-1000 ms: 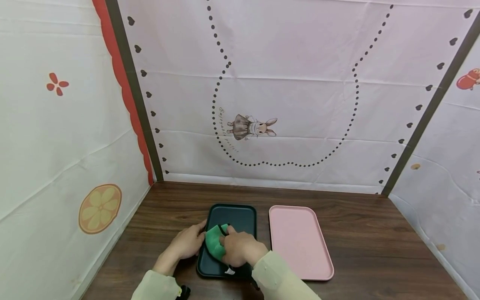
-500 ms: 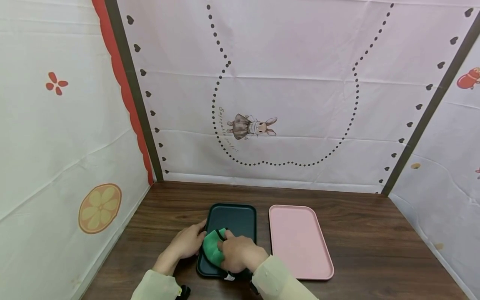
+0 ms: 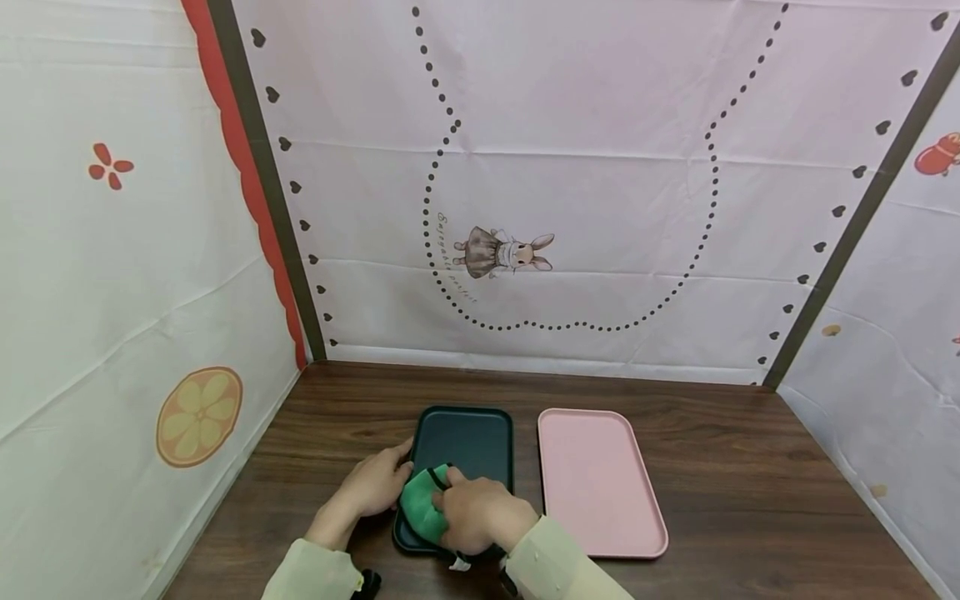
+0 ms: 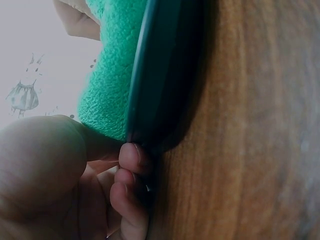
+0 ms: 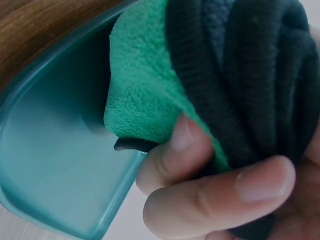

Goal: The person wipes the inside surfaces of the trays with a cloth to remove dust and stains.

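A dark green rectangular tray [image 3: 470, 439] lies on the table. At its left edge my left hand [image 3: 374, 482] holds the rim; several curled fingertips [image 4: 131, 158] show against the tray's outer side in the left wrist view. My right hand [image 3: 482, 514] grips a bunched green cleaning cloth [image 3: 422, 505] with dark edging and presses it on the tray's near left part. In the right wrist view, fingers [image 5: 210, 200] curl round the cloth's folded dark trim [image 5: 252, 75]. A small white tag [image 3: 460, 565] sticks out at the tray's near edge.
A pink tray [image 3: 600, 483] lies right of the dark green one, a narrow gap between them. Brown wooden tabletop [image 3: 750, 475] surrounds both. Printed white cloth walls stand at the back [image 3: 600, 208], left [image 3: 90, 292] and right.
My right hand has slid the cloth a little toward the near left corner of the dark green tray. The left hand stays at the left rim.
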`<state>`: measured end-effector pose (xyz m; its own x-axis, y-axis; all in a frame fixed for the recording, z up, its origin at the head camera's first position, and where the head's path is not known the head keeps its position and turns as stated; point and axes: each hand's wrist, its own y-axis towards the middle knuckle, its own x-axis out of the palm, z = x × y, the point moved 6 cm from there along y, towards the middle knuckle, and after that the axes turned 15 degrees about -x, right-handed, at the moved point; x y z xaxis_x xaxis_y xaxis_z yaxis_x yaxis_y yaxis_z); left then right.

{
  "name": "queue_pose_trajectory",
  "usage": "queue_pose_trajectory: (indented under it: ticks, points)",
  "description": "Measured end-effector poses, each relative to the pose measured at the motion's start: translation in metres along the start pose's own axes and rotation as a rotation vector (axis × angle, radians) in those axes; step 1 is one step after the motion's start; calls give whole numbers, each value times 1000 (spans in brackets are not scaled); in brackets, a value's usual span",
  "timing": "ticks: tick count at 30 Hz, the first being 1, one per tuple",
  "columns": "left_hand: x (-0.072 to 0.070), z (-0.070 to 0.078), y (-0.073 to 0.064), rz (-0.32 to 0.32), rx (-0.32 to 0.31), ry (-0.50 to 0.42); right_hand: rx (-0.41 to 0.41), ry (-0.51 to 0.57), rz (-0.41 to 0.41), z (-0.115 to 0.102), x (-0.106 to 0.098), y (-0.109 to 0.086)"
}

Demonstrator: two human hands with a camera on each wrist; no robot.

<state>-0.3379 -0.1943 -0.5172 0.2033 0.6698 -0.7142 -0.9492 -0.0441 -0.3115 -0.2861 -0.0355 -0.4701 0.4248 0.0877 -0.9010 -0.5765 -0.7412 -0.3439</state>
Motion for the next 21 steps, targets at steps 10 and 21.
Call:
queue_pose_trajectory:
  ticks: [10,21]
  points:
    - [1,-1,0,-2,4,4,-29,-13,-10,-2,-1,-6]
    - [0,0,0,2,3,28,-4,5,13,3,-3,-13]
